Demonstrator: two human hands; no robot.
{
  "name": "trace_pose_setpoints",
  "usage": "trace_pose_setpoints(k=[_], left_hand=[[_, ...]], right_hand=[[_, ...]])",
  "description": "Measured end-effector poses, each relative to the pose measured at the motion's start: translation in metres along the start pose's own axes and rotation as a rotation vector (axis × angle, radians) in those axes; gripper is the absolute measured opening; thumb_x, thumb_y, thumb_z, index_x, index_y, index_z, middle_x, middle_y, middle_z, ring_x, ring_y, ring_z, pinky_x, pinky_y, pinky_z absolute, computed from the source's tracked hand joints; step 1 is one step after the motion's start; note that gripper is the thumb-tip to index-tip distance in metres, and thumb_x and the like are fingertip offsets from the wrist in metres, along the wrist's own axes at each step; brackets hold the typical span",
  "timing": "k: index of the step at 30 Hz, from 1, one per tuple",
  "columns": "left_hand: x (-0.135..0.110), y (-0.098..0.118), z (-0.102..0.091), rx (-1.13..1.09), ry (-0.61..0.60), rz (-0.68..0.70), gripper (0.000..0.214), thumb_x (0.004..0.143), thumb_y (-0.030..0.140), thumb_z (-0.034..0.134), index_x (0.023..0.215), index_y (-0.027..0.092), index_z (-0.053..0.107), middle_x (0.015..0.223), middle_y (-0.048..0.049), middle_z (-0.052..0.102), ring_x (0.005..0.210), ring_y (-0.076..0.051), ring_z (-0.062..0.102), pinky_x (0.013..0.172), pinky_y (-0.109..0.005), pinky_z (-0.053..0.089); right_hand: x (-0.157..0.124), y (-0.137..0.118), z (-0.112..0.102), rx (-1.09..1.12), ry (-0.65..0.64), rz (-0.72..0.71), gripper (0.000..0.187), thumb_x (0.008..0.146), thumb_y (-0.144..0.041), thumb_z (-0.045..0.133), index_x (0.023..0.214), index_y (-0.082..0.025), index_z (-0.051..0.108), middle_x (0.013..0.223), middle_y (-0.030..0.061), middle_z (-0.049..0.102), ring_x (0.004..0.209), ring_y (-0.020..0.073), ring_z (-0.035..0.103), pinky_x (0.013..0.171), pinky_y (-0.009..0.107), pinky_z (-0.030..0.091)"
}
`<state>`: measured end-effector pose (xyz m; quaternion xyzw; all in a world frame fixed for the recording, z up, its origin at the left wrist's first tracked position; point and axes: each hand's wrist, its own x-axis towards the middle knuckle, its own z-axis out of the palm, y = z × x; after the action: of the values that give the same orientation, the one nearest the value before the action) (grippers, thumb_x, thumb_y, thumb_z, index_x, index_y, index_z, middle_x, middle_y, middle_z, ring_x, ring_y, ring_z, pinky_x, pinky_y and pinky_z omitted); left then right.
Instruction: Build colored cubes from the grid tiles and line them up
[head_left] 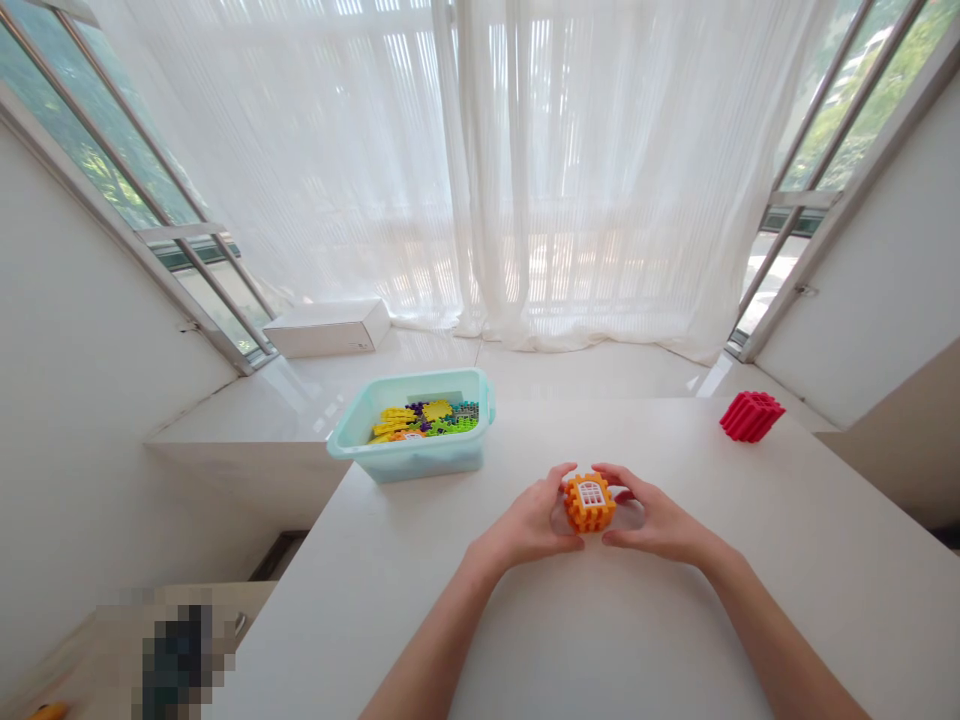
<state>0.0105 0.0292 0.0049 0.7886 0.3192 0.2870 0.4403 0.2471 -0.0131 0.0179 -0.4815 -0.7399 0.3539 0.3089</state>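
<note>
A stack of orange interlocking toy tiles (590, 506) lies on the white table in front of me, its notched edges showing. The top tile carries a white arched window. My left hand (536, 515) curves around the stack from the left, fingertips against its upper side and thumb along the near edge. From the other side, my right hand (656, 515) cups it the same way, with the thumb near the front corner. Some of the fingers are partly hidden behind the stack.
A pale mint plastic bin (420, 465) with yellow, green, purple and orange pieces stands at the table's far left edge. At the far right is a red stack of notched pieces (751, 416). A white box (326, 330) rests on the sill by the curtain (487, 180).
</note>
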Motion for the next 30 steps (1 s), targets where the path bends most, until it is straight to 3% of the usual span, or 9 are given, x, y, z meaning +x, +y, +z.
trace_pose_setpoints(k=[3, 9, 16, 23, 30], left_hand=[[0.002, -0.005, 0.003, 0.070, 0.011, 0.010, 0.092, 0.059, 0.025, 0.083, 0.141, 0.030, 0.040, 0.120, -0.0085, 0.065, 0.103, -0.030, 0.065, 0.085, -0.039, 0.054], [0.005, -0.012, 0.008, 0.092, 0.049, 0.067, 0.083, 0.063, 0.029, 0.081, 0.137, 0.027, 0.045, 0.125, -0.0119, 0.062, 0.109, -0.032, 0.062, 0.091, -0.043, 0.051], [0.007, -0.007, 0.005, 0.169, -0.012, -0.028, 0.072, 0.073, 0.034, 0.073, 0.137, 0.023, 0.041, 0.132, -0.0099, 0.058, 0.120, -0.027, 0.055, 0.103, -0.038, 0.044], [0.008, -0.005, 0.001, 0.127, -0.036, -0.053, 0.073, 0.073, 0.038, 0.075, 0.136, 0.025, 0.041, 0.134, -0.0083, 0.057, 0.122, -0.027, 0.054, 0.107, -0.040, 0.042], [0.009, -0.008, -0.001, 0.090, -0.041, -0.099, 0.089, 0.065, 0.032, 0.083, 0.141, 0.026, 0.037, 0.134, -0.0097, 0.058, 0.123, -0.030, 0.055, 0.106, -0.043, 0.045]], right_hand=[[0.001, 0.002, 0.003, 0.029, -0.014, -0.007, 0.066, 0.075, -0.023, 0.073, 0.135, -0.029, 0.046, 0.126, 0.0081, 0.063, 0.114, 0.0280, 0.062, 0.095, 0.045, 0.053], [0.004, 0.010, 0.007, 0.034, -0.028, 0.005, 0.055, 0.078, -0.024, 0.071, 0.129, -0.026, 0.051, 0.116, 0.0070, 0.067, 0.100, 0.0261, 0.067, 0.087, 0.041, 0.056], [0.006, 0.013, 0.010, 0.054, -0.003, -0.018, 0.056, 0.079, -0.023, 0.069, 0.131, -0.027, 0.050, 0.120, 0.0068, 0.067, 0.101, 0.0255, 0.066, 0.087, 0.038, 0.055], [0.008, 0.016, 0.012, 0.047, 0.014, -0.017, 0.056, 0.078, -0.022, 0.069, 0.130, -0.027, 0.049, 0.120, 0.0063, 0.066, 0.103, 0.0253, 0.065, 0.089, 0.037, 0.053], [0.008, 0.015, 0.013, 0.055, 0.019, -0.023, 0.057, 0.077, -0.021, 0.069, 0.130, -0.027, 0.048, 0.120, 0.0059, 0.065, 0.107, 0.0256, 0.064, 0.092, 0.037, 0.052]])
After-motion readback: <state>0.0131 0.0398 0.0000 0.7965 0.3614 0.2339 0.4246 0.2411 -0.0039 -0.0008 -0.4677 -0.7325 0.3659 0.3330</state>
